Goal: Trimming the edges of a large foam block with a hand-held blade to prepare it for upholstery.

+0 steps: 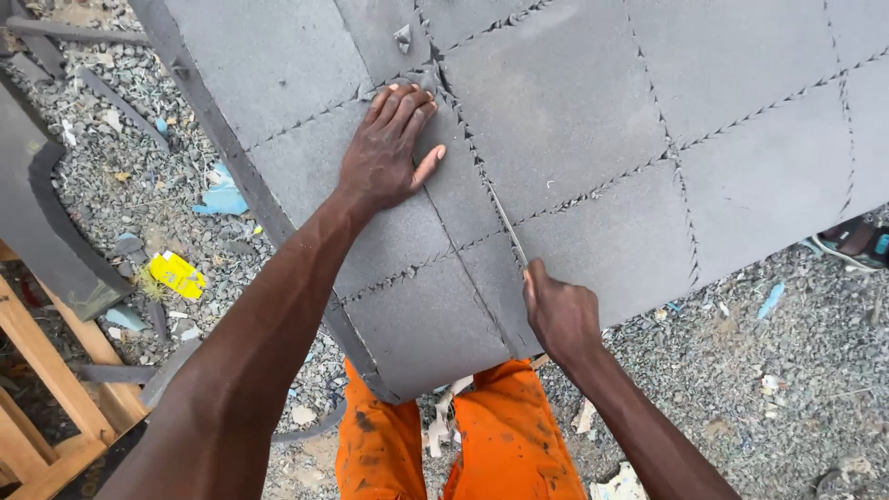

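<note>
A large grey foam sheet (593, 120) scored with a grid of cut lines lies across my lap, over orange trousers (463, 444). My left hand (389, 153) presses flat on the sheet near a cut line, fingers together and thumb out. My right hand (560, 315) grips a thin blade (507, 227) whose tip runs into a slanting cut in the foam, just right of my left hand.
Grey gravel (759, 389) covers the ground, littered with foam scraps, a yellow wrapper (178, 274) and blue paper bits (222, 196). A wooden frame (46, 389) and another dark foam piece (42, 222) stand at the left. Someone's sandalled foot (857, 243) shows at the right edge.
</note>
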